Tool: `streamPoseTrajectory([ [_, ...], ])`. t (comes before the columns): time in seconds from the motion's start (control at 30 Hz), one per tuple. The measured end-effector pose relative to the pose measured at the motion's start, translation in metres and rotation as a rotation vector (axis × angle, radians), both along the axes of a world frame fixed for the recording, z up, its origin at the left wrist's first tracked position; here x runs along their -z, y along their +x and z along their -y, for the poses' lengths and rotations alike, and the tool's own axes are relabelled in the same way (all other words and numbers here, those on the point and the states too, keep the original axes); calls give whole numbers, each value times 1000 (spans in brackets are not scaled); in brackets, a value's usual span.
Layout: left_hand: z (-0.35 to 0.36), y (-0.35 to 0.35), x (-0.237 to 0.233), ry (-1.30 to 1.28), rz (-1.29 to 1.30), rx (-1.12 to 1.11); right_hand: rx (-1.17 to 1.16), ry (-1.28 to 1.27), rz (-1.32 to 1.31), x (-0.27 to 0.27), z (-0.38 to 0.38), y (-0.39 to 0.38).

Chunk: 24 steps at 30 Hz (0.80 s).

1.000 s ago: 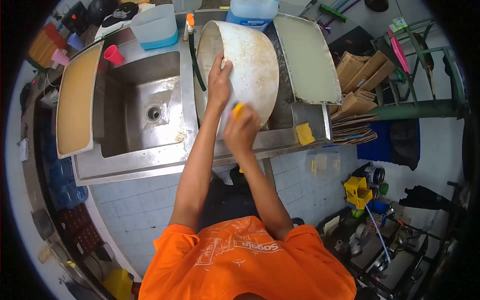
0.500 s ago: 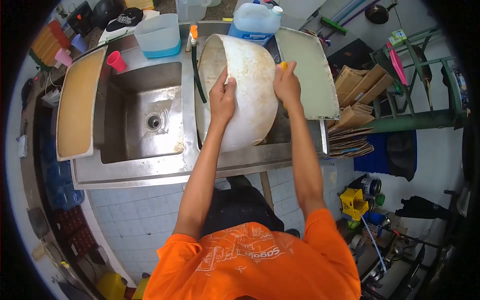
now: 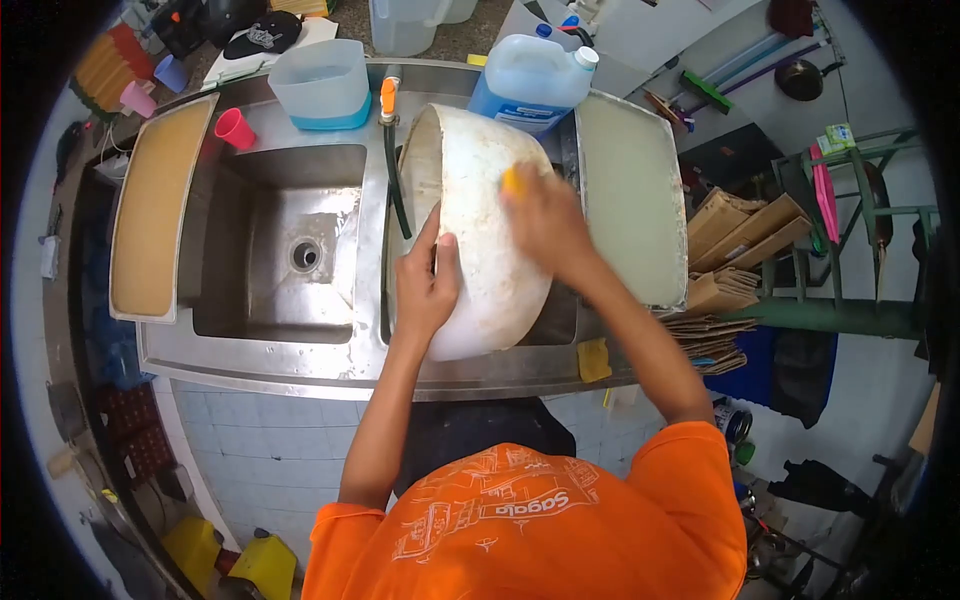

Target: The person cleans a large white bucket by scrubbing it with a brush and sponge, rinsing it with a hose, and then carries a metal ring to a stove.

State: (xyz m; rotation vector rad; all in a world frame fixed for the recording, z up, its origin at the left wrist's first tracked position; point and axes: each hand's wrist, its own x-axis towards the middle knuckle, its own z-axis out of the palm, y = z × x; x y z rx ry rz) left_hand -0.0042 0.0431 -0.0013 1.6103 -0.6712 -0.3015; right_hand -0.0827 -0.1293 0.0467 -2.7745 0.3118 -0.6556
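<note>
A large white tub (image 3: 480, 280) with brown stains lies on its side over the right sink basin, its mouth facing left. My left hand (image 3: 425, 285) grips the tub's rim, with the thumb on the outer wall. Against the curved outer side, my right hand (image 3: 548, 222) holds a yellow sponge (image 3: 513, 181); that hand is slightly blurred. A dark green hose (image 3: 394, 170) hangs from the orange-handled tap (image 3: 389, 98), just left of the tub. On the sink's front edge, right of the tub, lies a yellow cloth-like piece (image 3: 593, 360).
The left basin (image 3: 270, 210) has a drain. Behind the sinks stand a blue-liquid jug (image 3: 530, 85), a clear container (image 3: 320, 85) and a red cup (image 3: 235, 130). Shallow trays flank the sinks: tan (image 3: 150, 220) left, pale green (image 3: 632, 200) right. Folded cardboard (image 3: 750, 240) is stacked farther right.
My right hand has moved with the sponge from the tub's right edge leftward onto its outer side. The camera view has shifted, and the yellow piece on the sink edge now shows.
</note>
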Motion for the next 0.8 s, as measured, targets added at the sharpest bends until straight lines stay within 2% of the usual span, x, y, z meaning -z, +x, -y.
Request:
streamPoseTrajectory([
  [0.07,-2,-4,-6,49,9,-2,409,252,-463,13,81,16],
  [0.1,-1,-6,-11,26,14,-15,352,552,-405,20,107,17],
  [0.13,-6,-7,-11,27,23,-17,348,554,-397,19,96,14],
  [0.2,-2,-2,-5,92,42,-36,113,62,-275,10,55,9],
  [0.23,-4,-4,-14,174,-88,5,-31,102,-227,-10,20,5],
  [0.27,-1,-3,-14,165,-102,-14,-164,142,-164,-29,1,6],
  [0.3,-1,-1,-12,178,-93,-12,-142,52,-128,5,27,8],
  [0.33,-3,-3,-10,198,-91,-17,-147,67,-133,5,57,23],
  [0.4,-2,-6,-5,191,-31,-39,270,398,-622,3,115,61],
  [0.43,0,-5,-4,166,35,-45,194,567,-494,20,131,64],
  [0.47,6,3,-3,158,52,-57,181,558,-478,12,122,69],
  [0.53,0,-2,0,159,114,-58,-210,194,-110,9,71,52],
  [0.6,3,0,0,168,109,-75,-248,162,-78,5,65,54],
  [0.67,1,-4,-3,167,94,-93,142,256,-397,17,99,56],
  [0.7,-1,-8,-4,173,97,-89,208,490,-569,12,129,55],
  [0.77,-2,-5,-5,239,65,-104,144,580,-354,75,189,14],
  [0.8,1,1,-5,226,83,-115,218,647,-339,77,202,-10],
])
